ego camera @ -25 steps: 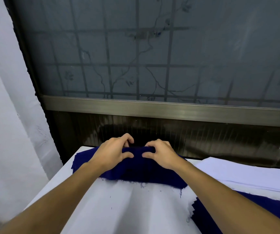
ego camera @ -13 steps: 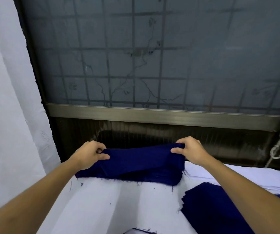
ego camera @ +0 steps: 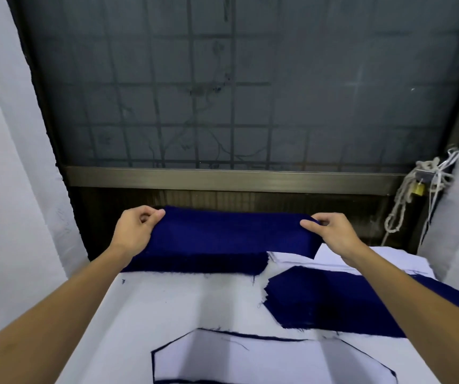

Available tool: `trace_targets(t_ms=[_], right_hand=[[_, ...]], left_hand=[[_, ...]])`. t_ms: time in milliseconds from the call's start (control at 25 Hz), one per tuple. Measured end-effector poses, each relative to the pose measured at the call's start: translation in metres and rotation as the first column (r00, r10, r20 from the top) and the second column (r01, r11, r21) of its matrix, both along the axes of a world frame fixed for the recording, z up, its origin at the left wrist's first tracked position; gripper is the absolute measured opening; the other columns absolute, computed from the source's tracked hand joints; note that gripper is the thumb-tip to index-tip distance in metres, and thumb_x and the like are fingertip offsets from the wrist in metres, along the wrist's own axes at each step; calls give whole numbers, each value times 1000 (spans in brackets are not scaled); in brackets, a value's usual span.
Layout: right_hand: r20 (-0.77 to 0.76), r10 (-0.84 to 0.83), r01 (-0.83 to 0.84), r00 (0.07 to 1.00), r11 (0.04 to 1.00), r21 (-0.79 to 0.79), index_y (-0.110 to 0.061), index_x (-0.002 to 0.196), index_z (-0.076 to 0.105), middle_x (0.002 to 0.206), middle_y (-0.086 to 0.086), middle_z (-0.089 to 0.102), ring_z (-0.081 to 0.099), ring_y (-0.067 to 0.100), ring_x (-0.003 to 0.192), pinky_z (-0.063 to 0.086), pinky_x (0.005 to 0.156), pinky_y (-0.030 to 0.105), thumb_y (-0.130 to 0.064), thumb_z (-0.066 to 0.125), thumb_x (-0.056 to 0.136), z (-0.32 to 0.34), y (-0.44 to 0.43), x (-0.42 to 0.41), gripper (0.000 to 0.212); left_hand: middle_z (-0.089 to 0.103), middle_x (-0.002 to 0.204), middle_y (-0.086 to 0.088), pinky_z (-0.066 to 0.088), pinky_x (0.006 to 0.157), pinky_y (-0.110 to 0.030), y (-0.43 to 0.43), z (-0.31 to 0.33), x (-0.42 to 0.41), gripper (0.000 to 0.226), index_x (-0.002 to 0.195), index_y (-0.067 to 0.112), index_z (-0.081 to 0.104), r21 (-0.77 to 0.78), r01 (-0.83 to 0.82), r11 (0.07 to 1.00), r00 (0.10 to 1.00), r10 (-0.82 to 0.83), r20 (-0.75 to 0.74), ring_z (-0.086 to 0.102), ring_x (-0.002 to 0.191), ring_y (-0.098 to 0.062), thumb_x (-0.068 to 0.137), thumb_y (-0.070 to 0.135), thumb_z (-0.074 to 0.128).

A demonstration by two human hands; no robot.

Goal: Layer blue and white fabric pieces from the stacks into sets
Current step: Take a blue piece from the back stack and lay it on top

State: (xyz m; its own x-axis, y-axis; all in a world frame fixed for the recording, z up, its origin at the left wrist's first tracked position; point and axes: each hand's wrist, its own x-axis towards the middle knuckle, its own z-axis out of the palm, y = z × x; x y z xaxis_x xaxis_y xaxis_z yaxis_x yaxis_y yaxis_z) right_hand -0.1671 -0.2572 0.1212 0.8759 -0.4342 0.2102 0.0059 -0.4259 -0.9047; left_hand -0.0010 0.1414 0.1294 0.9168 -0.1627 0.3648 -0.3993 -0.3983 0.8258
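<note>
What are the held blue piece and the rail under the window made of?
Blue piece: likely woven cloth, matte; it sags softly and shows no shine. Rail: seemingly brushed metal, bronze-toned; lengthwise streaks catch a dull sheen.

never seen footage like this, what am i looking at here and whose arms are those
There is no machine. A person wears a camera on the head, so this single picture looks down along their own arms. The left hand and right hand each pinch one end of a blue piece, held above a blue stack on the white table. At right lie a second blue stack and a white stack. Nearest the camera, a white piece lies on a blue one whose edge peeks out.
</note>
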Motion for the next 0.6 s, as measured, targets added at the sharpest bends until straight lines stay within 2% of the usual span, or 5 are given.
trace_targets(t_ms=[160,360,520,600], right_hand=[[55,-64,63,996,998,20,-21,94,77,88,-1,77,74,19,85,57,70,29,-29,67,97,-13,-5,-39,14],[60,-72,74,996,997,-35,-26,92,78,88,-12,77,72,3,80,52,62,14,-33,67,96,-35,-6,-86,14],[-52,-11,9,999,999,-44,-19,90,80,87,-6,78,74,9,80,51,65,15,-30,69,95,-66,-4,-117,17],[-92,4,-6,996,1000,-24,-18,87,80,87,-5,79,74,11,81,54,67,18,-29,71,94,-84,-2,-130,16]], left_hand=[[71,97,3,58,86,-38,-10,-4,-35,25,111,16,71,44,-12,999,998,9,64,66,96,-16,104,34,55],[70,101,0,59,79,-39,-8,-37,-67,24,111,16,67,93,8,996,1000,-10,21,66,94,-16,107,31,48],[70,90,6,50,62,-23,1,-76,-87,20,95,23,68,179,1,984,999,5,-34,66,85,-10,104,34,54],[71,83,11,46,59,-19,6,-96,-96,20,85,27,66,226,15,974,998,0,-68,67,81,-7,102,37,60]])
